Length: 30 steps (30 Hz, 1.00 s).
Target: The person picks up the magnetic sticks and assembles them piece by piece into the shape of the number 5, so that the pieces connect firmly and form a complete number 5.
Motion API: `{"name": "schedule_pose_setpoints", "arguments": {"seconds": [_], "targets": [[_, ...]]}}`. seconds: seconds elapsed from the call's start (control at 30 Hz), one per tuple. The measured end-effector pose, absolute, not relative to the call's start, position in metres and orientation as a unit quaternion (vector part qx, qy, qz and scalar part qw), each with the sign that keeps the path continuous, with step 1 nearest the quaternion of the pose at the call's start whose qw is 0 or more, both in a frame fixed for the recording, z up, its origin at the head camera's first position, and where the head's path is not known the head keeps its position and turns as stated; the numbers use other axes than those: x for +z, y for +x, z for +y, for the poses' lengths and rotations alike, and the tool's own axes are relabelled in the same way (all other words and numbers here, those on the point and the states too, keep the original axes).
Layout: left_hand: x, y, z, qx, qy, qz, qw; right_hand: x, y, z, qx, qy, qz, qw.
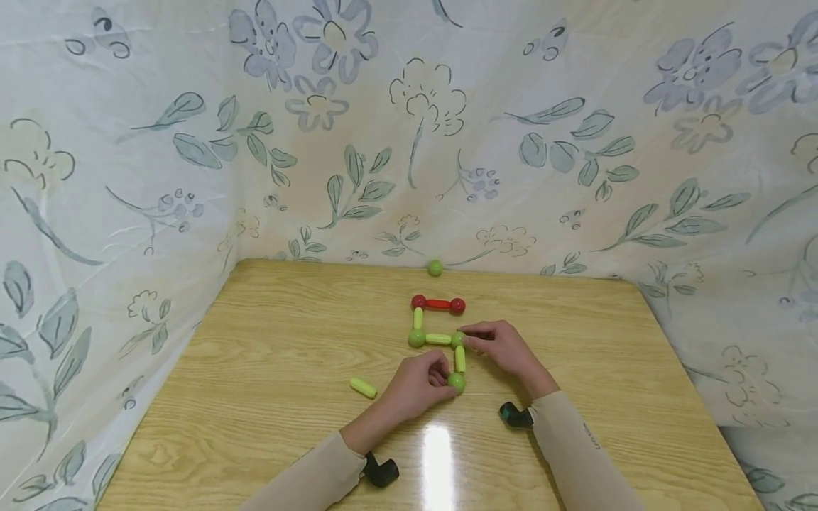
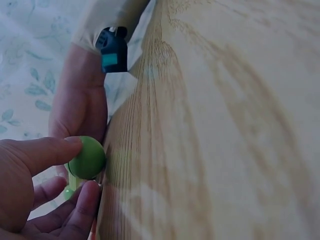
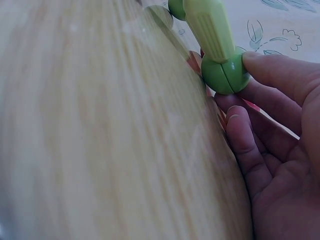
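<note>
A zigzag chain of toy balls and ribbed rods lies on the wooden table. My left hand (image 1: 415, 385) pinches the green ball (image 2: 88, 159) at the chain's near end, thumb on top. At the near right corner, another green ball (image 3: 226, 75) is held between the thumb and fingers of my right hand (image 1: 507, 348). A yellow-green rod (image 1: 460, 359) joins these two balls. From the right-hand ball, a second yellow-green rod (image 1: 439, 339) runs left to a green ball (image 1: 417, 338). Farther back, an upright-running rod (image 1: 418, 318) leads to a red ball (image 1: 418, 302), a red rod (image 1: 438, 304) and another red ball (image 1: 457, 306).
One loose yellow-green rod (image 1: 363, 387) lies left of my left hand. A single green ball (image 1: 435, 268) sits at the table's back edge, against the flowered cloth (image 1: 358, 234). Black wrist devices (image 1: 515, 415) stick out by both sleeves.
</note>
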State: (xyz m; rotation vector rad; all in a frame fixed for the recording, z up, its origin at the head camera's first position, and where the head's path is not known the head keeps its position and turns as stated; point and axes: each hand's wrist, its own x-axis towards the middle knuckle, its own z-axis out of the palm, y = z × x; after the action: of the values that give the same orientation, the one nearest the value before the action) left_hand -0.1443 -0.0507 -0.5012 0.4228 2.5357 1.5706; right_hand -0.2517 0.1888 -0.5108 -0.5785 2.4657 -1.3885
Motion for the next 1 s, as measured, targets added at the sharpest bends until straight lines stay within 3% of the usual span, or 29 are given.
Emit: {"name": "schedule_pose_setpoints", "arguments": {"seconds": [1.0], "targets": [[-0.4983,-0.1476,-0.0457,0.486,0.182,0.854,0.046,-0.5127,-0.2532,0.1886,-0.491,-0.210,0.837,0.121]]}}
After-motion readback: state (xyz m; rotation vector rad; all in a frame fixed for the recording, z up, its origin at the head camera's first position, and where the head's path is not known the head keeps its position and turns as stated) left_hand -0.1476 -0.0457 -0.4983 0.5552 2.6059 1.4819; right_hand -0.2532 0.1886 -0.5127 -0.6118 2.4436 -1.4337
